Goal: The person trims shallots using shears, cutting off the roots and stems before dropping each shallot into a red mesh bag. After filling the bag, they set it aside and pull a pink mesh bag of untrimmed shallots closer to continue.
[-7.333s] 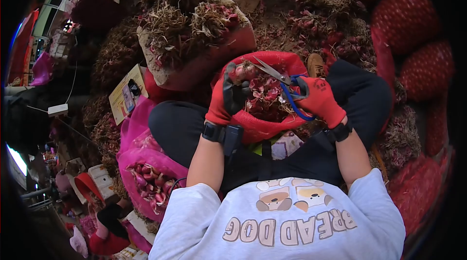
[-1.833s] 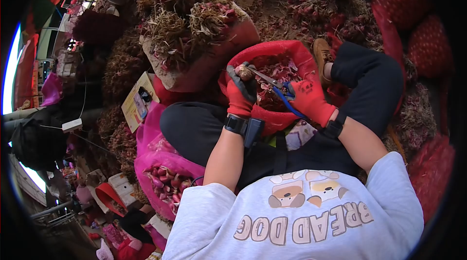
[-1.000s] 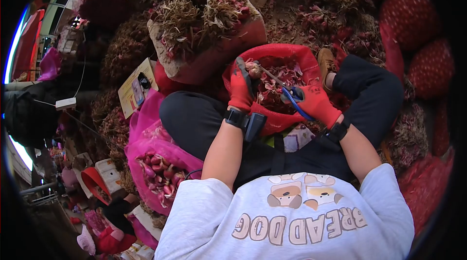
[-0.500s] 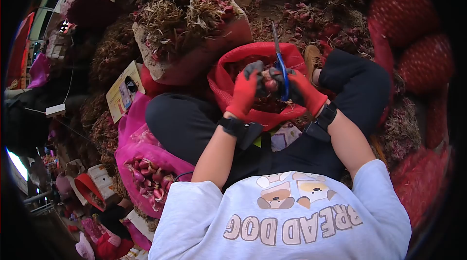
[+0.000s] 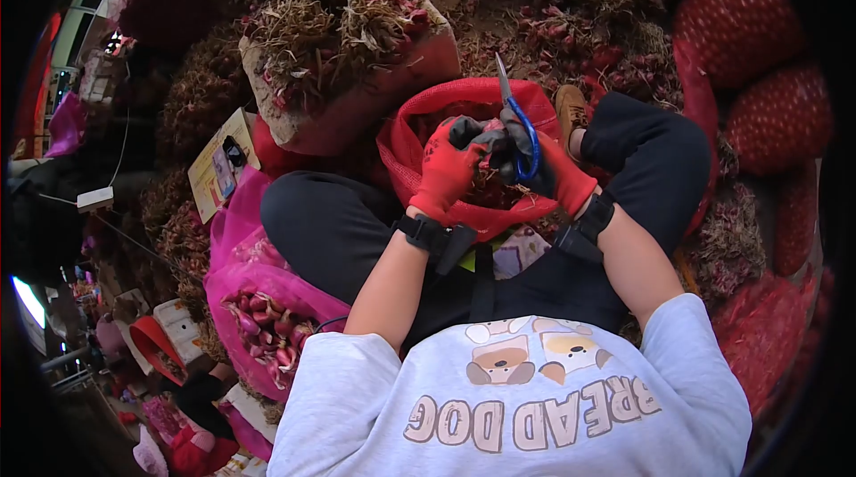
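Both hands wear red gloves with dark grey fingers and meet over the opening of a red mesh sack (image 5: 399, 152) between my legs. My left hand (image 5: 452, 160) is closed around a shallot (image 5: 492, 126); little of it shows between the fingers. In my right hand (image 5: 546, 160) is a pair of scissors (image 5: 528, 127) with blue handles, its blades pointing up and away from me. The right fingers press in close beside the left fingertips at the shallot. Loose dry bits lie within the sack, partly hidden beneath the hands.
Dried shallot bunches (image 5: 330, 22) are heaped on a pale block (image 5: 267, 89) ahead to the left, and more bunches (image 5: 606, 22) lie ahead right. A pink mesh bag (image 5: 234, 272) of trimmed shallots (image 5: 272, 325) sits by my left knee. Full red sacks (image 5: 740, 22) stack at right.
My hands have drawn together, and the shallot that showed between them is now mostly covered by fingers. The scissors have tilted, their blades leaning further left.
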A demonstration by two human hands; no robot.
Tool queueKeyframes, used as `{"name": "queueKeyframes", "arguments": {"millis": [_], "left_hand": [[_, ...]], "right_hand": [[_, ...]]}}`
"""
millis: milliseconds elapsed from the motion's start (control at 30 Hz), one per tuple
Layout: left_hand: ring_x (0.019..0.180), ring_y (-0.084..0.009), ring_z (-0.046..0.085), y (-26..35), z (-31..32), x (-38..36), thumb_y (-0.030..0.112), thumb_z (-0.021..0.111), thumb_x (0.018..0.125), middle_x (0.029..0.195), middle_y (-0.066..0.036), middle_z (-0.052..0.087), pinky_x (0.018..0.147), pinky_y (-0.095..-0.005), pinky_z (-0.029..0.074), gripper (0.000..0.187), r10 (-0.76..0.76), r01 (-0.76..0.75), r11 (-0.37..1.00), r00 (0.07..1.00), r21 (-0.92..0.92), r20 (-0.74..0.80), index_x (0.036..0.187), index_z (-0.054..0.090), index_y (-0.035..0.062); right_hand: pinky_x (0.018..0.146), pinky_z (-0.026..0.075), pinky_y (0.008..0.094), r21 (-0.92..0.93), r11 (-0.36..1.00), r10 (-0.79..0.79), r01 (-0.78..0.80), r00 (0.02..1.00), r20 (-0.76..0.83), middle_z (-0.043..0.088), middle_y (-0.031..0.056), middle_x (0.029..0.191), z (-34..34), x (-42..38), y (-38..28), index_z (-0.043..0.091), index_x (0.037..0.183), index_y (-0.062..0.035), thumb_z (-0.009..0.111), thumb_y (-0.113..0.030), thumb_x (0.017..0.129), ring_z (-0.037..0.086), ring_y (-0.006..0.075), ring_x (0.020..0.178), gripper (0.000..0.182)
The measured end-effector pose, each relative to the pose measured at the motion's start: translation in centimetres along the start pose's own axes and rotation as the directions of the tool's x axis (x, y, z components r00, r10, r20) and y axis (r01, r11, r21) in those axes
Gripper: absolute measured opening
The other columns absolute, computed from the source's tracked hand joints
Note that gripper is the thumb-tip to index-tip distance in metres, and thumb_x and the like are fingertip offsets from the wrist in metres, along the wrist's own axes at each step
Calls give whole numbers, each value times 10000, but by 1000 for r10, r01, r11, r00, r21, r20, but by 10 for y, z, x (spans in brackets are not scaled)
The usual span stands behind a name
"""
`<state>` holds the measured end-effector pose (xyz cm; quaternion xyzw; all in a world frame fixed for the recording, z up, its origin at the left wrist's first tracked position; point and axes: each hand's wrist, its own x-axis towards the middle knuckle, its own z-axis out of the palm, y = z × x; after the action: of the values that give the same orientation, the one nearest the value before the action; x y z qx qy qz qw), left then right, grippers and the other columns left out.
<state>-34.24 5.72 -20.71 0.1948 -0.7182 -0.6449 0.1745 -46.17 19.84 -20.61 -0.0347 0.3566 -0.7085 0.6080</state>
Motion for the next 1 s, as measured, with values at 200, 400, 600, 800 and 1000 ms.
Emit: {"name": "queueKeyframes", "arguments": {"millis": [200,400,600,800,1000], "left_hand": [[829,-131,586,-14,10,-3,90,546,881,890,-54,631,762,-279,474,155,-58,63,998,960,12,-273,992,596,-6],[832,-91,571,-23,-1,-1,102,534,895,912,-28,625,735,-239,459,193,-348,318,916,933,-243,-91,1061,599,28],[944,-103,587,23,-10,-2,78,531,881,1045,-37,613,813,-220,451,288,-269,318,897,943,-305,194,1161,559,19],[951,-120,605,17,-15,0,65,550,878,1047,-38,617,853,-261,481,261,-223,280,837,959,-470,175,1130,568,1],[980,-143,590,15,-16,-5,201,519,944,1085,-22,566,880,-291,486,302,-171,353,708,926,-612,337,1205,503,49]], "right_hand": [[552,533,267,-104,995,-6,-7,993,-116,621,6,853,10,0,3,560,1155,-105,606,-308,892,638,138,661,335],[531,526,251,-122,992,-58,44,992,-115,622,0,834,11,-2,5,576,1168,-84,608,-284,892,638,132,637,342],[524,510,240,-159,981,-127,107,984,-125,646,24,921,-6,2,-1,566,1211,-64,599,-260,899,637,115,659,370],[615,474,207,-218,954,-201,204,979,38,651,27,923,33,-23,-25,587,1156,-41,652,-221,868,603,65,758,346],[680,464,206,-664,726,-293,182,954,-58,640,42,926,22,-17,-20,595,1082,-5,702,-156,809,572,47,797,330]]}}
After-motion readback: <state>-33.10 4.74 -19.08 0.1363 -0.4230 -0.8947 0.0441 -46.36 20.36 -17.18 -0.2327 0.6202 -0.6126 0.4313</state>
